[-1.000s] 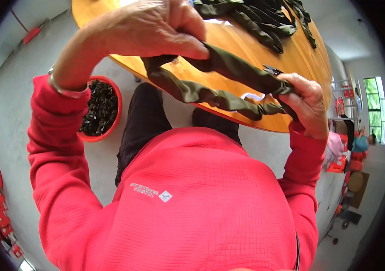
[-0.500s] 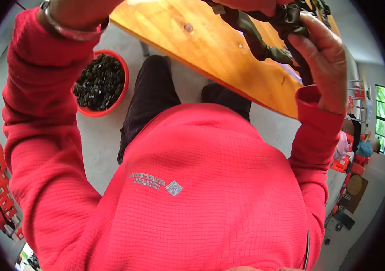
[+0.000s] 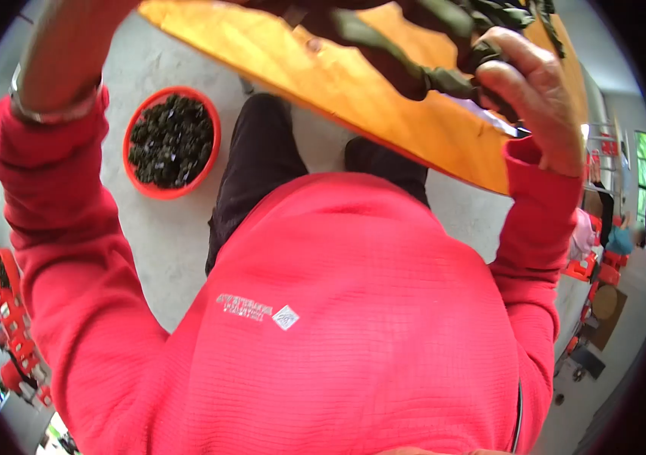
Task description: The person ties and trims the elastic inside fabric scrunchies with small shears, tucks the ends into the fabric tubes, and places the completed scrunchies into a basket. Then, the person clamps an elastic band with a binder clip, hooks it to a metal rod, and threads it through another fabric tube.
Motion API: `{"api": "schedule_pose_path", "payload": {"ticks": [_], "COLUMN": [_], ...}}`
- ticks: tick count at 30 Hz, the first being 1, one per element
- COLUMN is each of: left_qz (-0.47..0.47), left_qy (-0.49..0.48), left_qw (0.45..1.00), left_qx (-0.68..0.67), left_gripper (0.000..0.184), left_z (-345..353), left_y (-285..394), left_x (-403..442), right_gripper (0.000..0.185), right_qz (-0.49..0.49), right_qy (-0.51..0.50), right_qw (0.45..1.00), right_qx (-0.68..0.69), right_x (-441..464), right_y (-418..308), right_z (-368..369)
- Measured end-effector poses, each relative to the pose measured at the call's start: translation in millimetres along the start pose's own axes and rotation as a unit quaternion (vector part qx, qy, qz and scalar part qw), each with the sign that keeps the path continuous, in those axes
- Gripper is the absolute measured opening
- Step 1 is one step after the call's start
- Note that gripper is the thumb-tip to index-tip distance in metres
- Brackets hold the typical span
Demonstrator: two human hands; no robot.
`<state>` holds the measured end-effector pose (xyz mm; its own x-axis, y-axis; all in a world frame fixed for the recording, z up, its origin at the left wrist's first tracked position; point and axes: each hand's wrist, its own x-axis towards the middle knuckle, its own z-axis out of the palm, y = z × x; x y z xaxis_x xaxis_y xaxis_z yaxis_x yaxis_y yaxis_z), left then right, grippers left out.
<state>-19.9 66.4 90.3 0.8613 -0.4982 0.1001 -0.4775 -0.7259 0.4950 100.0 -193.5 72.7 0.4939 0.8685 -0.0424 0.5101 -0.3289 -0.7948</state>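
My right hand [image 3: 531, 87] is closed on a long, dark green, glossy kelp strip [image 3: 387, 64], thumb and fingers pinching it near a knot. The strip is twisted, with knot-like bulges, and runs up and left out of the top edge. It hangs over the near part of a wooden table [image 3: 361, 98]. Of my left hand [image 3: 99, 19], only the wrist side shows at the top left, above a metal bangle; its fingers are beyond the frame edge. More dark strips [image 3: 501, 11] show beyond my right hand.
A red basin [image 3: 216, 140] filled with small dark green pieces [image 3: 171, 144] stands on the floor at my left, beside my leg. The table's edge slants across in front of my knees. Red stools [image 3: 19, 318] and a person in blue [image 3: 621, 240] are farther off.
My left hand has moved away to the left, out of the top edge, and the strip now stretches leftward, blurred. My right hand keeps its grip in nearly the same place.
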Motion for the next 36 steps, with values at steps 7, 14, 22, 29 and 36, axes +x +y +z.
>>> {"api": "schedule_pose_path", "payload": {"ticks": [7,14,22,29,36], "left_qz": [-0.058,-0.078,-0.044,-0.106,-0.103], "left_qy": [0.063,0.032,0.030,-0.038,0.004], "left_qw": [0.996,0.996,0.998,0.917,0.939], "left_qx": [0.007,0.011,0.019,-0.383,-0.329], "left_gripper": [0.016,0.019,0.021,0.027,0.017], "left_z": [11,1,-6,-25,5], "left_y": [-14,-21,20,9,-2], "left_x": [-1,20,56,34,25], "right_gripper": [0.012,0.037,0.024,0.007,0.007], "right_qz": [-0.046,-0.188,-0.280,-0.227,-0.149], "right_qy": [0.038,0.197,0.134,0.108,0.066], "right_qw": [0.995,0.936,0.903,0.964,0.982], "right_qx": [0.080,-0.222,-0.298,-0.092,-0.095], "right_x": [-9,-6,8,-6,-33], "right_y": [48,40,-6,2,5], "right_z": [-6,-10,-2,-28,-38]}}
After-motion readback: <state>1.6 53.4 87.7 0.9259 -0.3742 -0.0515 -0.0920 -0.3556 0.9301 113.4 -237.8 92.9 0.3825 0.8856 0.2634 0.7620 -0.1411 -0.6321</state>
